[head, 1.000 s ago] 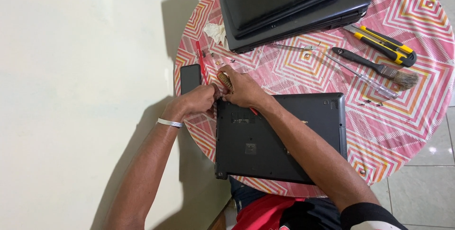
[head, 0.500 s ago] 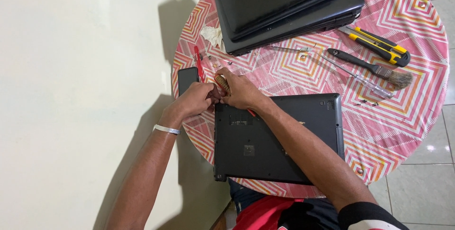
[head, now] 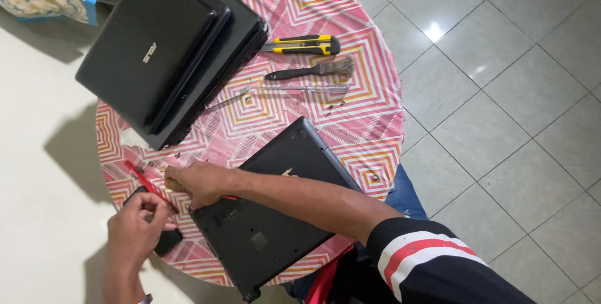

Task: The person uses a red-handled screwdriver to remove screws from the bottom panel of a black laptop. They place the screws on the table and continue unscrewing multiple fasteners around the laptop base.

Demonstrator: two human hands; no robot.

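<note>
My right hand rests at the near-left corner of an upturned black laptop and is closed around a small brown-handled tool. My left hand is just below it with curled fingers that pinch the end of a thin red screwdriver lying across the patterned tablecloth. A black phone lies partly under my left hand at the table's edge.
Two closed black laptops are stacked at the far left of the round table. A yellow-and-black utility knife, a black-handled brush and a clear-handled screwdriver lie beyond the open laptop. Grey floor tiles lie to the right.
The view has swung round, so the table now sits left and the floor right. My left hand has pulled back from the right hand towards the table's edge.
</note>
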